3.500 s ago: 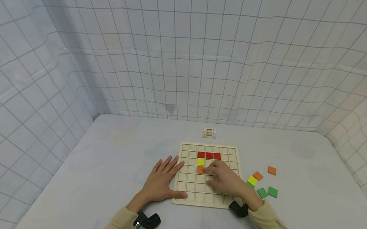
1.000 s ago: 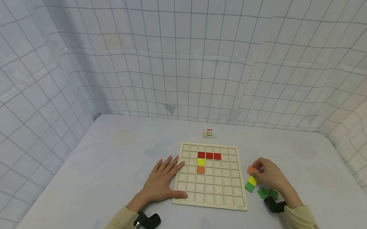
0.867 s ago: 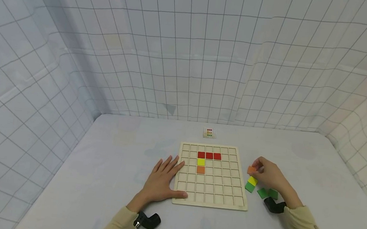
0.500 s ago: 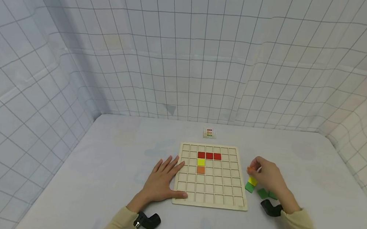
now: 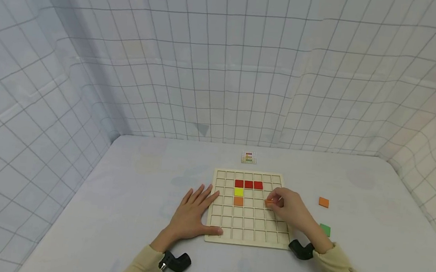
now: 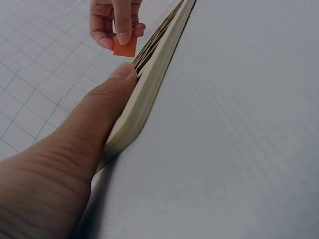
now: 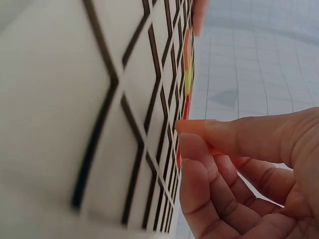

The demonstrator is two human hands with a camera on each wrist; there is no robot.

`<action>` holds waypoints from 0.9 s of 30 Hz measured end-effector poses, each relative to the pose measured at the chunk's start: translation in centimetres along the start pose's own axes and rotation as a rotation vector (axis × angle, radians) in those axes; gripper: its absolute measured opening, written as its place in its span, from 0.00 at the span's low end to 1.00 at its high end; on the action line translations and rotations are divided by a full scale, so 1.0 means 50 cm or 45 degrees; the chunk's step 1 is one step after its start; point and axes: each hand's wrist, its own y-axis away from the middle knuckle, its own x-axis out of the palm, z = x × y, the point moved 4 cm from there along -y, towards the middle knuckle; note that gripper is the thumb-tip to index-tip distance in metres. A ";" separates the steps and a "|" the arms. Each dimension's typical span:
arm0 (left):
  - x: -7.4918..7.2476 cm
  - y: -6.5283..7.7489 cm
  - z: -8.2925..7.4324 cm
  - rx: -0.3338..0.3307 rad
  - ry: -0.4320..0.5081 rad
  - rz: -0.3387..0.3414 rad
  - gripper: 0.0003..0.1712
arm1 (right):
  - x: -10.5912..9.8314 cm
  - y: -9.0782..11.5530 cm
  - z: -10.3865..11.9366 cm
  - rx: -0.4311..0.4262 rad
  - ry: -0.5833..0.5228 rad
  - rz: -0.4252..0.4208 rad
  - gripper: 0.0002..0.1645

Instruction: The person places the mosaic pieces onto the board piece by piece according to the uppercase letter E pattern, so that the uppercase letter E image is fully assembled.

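A pale wooden grid board lies on the table. Set in its cells are several red tiles in a row, a yellow tile and an orange tile. My left hand rests spread at the board's left edge, thumb on its near corner. Over the right half of the board, my right hand pinches a second orange tile between thumb and fingers. In the right wrist view that tile's edge sits close to the grid.
Right of the board lie a loose orange tile and a green tile, the latter partly behind the right wrist. A small card with a coloured grid pattern lies beyond the board. Grid-lined white curtains surround the table.
My right hand, earlier pressing an orange tile into the board, went right to the loose tiles, picked up another orange one and carried it left over the board. The left hand stayed still.
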 end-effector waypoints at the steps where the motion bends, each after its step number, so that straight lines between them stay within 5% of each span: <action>1: 0.000 0.000 0.000 0.001 0.000 0.001 0.62 | 0.007 -0.003 0.004 -0.013 -0.010 0.008 0.07; 7: -0.006 0.001 -0.004 0.017 0.005 -0.031 0.62 | 0.041 -0.024 0.026 -0.094 -0.048 0.044 0.07; 17: -0.008 0.001 -0.006 0.016 -0.002 -0.026 0.61 | 0.067 -0.054 0.037 -0.075 -0.010 0.103 0.04; 27: -0.009 0.001 -0.007 0.019 -0.004 -0.028 0.61 | 0.074 -0.058 0.038 0.072 0.094 0.122 0.04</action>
